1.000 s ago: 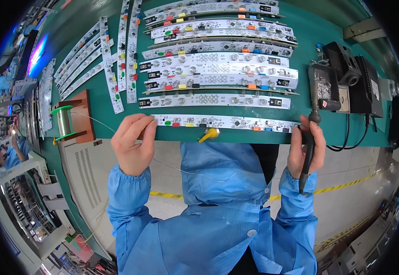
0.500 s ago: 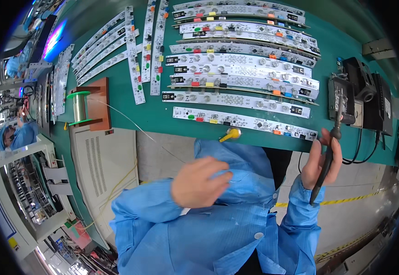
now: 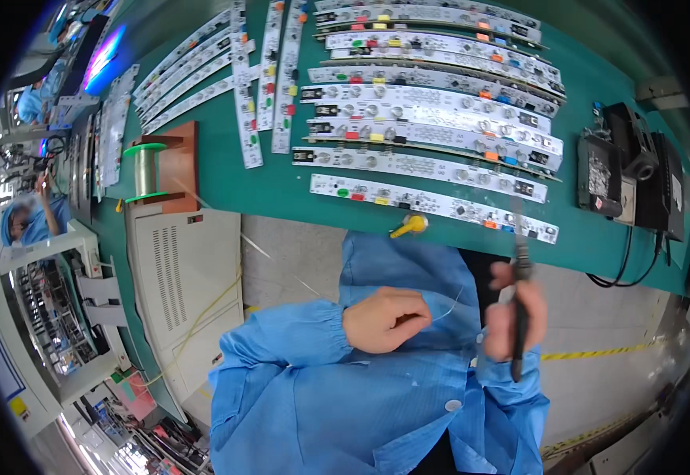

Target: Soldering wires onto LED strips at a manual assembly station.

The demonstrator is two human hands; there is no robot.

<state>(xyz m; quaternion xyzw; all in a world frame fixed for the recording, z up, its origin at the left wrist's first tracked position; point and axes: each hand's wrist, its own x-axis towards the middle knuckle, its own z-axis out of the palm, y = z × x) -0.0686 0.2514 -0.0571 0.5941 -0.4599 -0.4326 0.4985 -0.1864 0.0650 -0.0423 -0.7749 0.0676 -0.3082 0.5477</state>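
My left hand [image 3: 383,321] is closed in front of my blue smock, pinching solder wire [image 3: 454,303] whose thin free end curves out to the right. The wire trails back leftward toward a spool of solder [image 3: 146,174] with green flanges, on a reddish-brown stand. My right hand [image 3: 505,323], blurred by motion, is wrapped round the dark handle of a soldering iron [image 3: 521,277]. The iron's smeared tip points up and away, by the right end of the nearest strip circuit board [image 3: 432,207]. Below that board sits a small yellow-and-metal piece [image 3: 410,226].
Several long white circuit boards [image 3: 424,165] lie in rows on the green bench mat [image 3: 281,194], more at the back left. At the right are a soldering-iron holder [image 3: 600,174] and a black box with cables [image 3: 661,190]. A white cabinet [image 3: 182,277] stands at left; a person [image 3: 36,218] sits beyond.
My right hand has brought the soldering iron leftward from beside the holder. My left hand has moved right, and the solder's free end now shows. The view has shifted slightly.
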